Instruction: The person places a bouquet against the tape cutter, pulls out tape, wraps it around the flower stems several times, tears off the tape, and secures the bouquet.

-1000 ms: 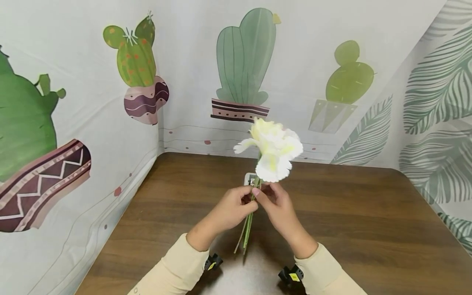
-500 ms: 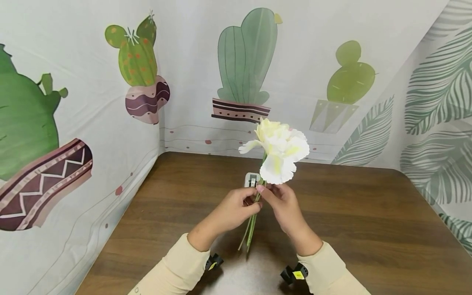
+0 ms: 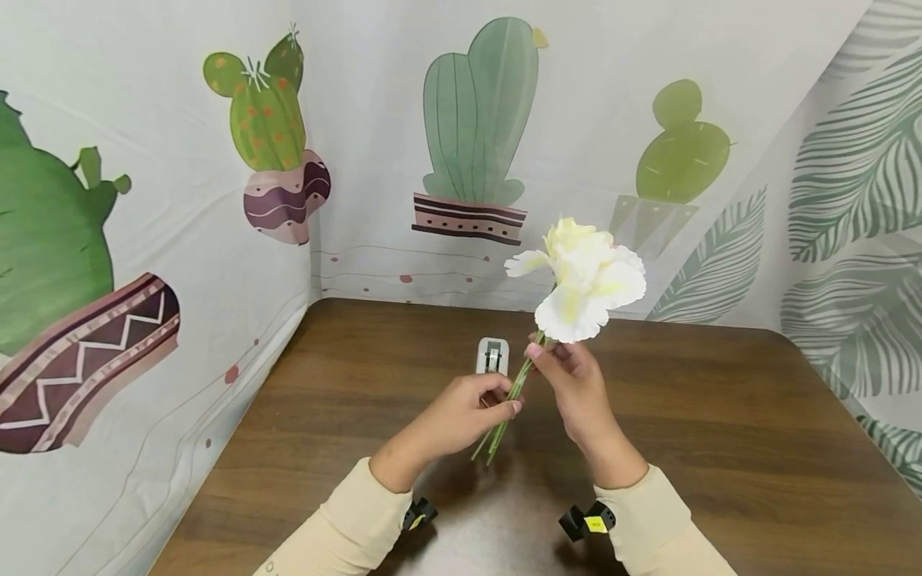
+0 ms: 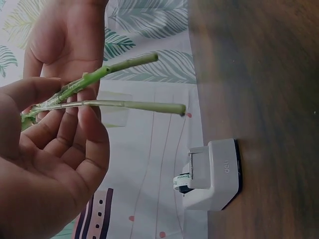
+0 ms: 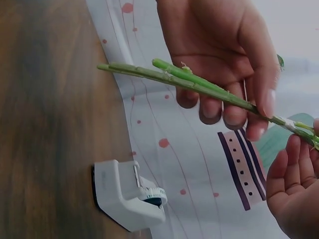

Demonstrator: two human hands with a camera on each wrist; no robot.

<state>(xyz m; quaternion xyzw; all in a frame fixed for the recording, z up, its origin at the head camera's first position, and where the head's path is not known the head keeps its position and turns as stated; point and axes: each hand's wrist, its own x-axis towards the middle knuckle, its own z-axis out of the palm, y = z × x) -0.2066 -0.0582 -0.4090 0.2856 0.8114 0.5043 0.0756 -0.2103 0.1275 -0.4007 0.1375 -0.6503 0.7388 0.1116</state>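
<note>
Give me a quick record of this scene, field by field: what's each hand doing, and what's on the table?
Right hand: pinches the flower stems just under the white blooms
Left hand: fingers curled around the stems lower down
Stems: bundled, held tilted above the table
On the table: small white tape dispenser
Backdrop: cloth printed with cacti and leaves

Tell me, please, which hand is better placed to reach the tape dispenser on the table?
Probably the left hand: it lies just in front of the tape dispenser, its fingers only lightly around the flower stems. The right hand pinches the stems higher up, apparently carrying the white flowers.
</note>
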